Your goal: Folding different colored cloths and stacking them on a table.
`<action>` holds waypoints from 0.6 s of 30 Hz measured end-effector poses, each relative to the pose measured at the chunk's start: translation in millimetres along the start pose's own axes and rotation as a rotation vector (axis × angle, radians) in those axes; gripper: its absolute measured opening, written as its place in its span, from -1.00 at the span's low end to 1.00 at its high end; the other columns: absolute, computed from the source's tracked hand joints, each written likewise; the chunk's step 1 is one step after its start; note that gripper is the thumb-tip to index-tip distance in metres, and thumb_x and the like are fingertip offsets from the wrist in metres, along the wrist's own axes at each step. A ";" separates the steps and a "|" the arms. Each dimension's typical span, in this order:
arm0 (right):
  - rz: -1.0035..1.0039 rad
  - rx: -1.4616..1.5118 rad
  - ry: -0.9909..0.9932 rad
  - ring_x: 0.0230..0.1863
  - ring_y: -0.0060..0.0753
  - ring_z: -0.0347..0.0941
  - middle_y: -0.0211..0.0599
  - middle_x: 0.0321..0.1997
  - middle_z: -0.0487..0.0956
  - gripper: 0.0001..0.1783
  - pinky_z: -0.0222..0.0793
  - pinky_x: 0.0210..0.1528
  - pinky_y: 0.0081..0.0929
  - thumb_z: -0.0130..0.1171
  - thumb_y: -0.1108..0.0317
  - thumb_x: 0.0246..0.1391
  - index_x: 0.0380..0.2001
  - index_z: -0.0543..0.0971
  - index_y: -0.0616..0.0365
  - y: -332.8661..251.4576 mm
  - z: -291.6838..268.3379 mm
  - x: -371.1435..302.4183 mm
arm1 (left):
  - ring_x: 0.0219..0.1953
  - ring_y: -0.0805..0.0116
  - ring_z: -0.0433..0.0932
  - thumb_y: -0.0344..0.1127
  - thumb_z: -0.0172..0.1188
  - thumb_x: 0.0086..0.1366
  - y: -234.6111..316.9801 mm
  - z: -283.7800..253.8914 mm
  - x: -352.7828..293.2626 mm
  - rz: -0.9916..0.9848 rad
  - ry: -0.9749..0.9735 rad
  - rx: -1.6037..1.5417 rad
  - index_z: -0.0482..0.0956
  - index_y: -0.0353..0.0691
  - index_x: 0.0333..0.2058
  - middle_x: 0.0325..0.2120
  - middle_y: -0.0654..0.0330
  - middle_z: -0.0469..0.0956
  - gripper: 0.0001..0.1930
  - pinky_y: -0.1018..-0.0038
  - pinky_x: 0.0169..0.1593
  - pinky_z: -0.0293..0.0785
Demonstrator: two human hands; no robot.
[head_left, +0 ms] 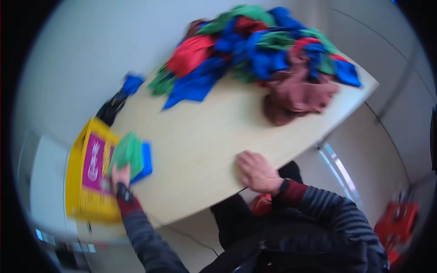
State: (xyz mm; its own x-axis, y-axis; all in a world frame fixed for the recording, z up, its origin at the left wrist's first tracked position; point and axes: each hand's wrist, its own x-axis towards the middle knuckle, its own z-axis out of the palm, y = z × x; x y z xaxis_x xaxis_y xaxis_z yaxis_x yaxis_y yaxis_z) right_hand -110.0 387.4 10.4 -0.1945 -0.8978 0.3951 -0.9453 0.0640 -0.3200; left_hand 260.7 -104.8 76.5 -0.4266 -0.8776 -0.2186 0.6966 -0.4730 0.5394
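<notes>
At the table's left end, my left hand (pixel 121 174) grips the near edge of a green folded cloth (pixel 128 151), slightly blurred by motion. Beneath and to the right of it shows a blue folded cloth (pixel 146 161). Both are close against a yellow box (pixel 93 211) with a purple panel. My right hand (pixel 258 173) lies flat near the table's front edge, palm down, holding nothing.
A loose heap of blue, green, red and brown cloths (pixel 255 50) spreads along the far side of the pale table (pixel 205 145). A black item with a blue cloth (pixel 132 83) is by the wall. A red case (pixel 397 223) stands on the floor at right.
</notes>
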 end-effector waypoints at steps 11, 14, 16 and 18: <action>-0.068 0.093 0.283 -0.04 -0.09 0.47 -0.14 -0.14 0.53 -0.69 0.39 0.06 -0.15 0.18 0.27 -0.01 -0.19 0.56 0.17 26.1 -11.5 -11.1 | -0.15 0.30 0.61 -0.20 0.12 0.44 -233.1 70.1 -162.6 0.107 -0.213 0.766 0.54 -0.32 -0.12 -0.22 0.11 0.61 -0.73 0.40 -0.03 0.59; 0.025 0.271 0.368 -0.30 -0.05 0.52 -0.16 -0.40 0.53 -0.85 0.47 -0.20 -0.14 0.22 0.36 -0.05 -0.34 0.60 0.08 43.5 -24.3 -4.6 | -0.34 0.43 0.57 -0.29 0.10 0.44 -296.9 80.1 -217.3 0.186 -0.175 1.131 0.56 -0.26 -0.19 -0.35 0.22 0.60 -0.83 0.53 -0.20 0.53; 0.129 0.236 0.701 -0.34 -0.06 0.53 -0.19 -0.43 0.55 -0.85 0.48 -0.23 -0.17 0.28 0.41 -0.07 -0.36 0.59 0.09 73.7 -61.4 -3.6 | -0.38 0.48 0.54 -0.32 0.11 0.43 -324.2 75.3 -230.6 0.216 -0.192 1.220 0.57 -0.25 -0.23 -0.38 0.27 0.58 -0.86 0.55 -0.25 0.49; 0.193 0.030 0.897 -0.32 -0.07 0.55 -0.22 -0.39 0.59 -0.79 0.49 -0.23 -0.20 0.33 0.39 -0.08 -0.31 0.59 0.11 101.1 -108.2 2.3 | -0.42 0.46 0.50 -0.40 0.14 0.38 -339.6 66.5 -234.8 0.552 -0.299 1.435 0.57 -0.27 -0.28 -0.41 0.26 0.56 -0.91 0.53 -0.30 0.46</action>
State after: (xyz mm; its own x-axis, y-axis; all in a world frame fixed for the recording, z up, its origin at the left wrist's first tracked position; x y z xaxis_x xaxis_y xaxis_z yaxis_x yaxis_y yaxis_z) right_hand -234.3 438.9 72.1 -0.4908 -0.1970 0.8487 -0.8704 0.1557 -0.4672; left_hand 85.9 267.1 -1.3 -0.5296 -0.7820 0.3286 -0.2371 0.5085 0.8278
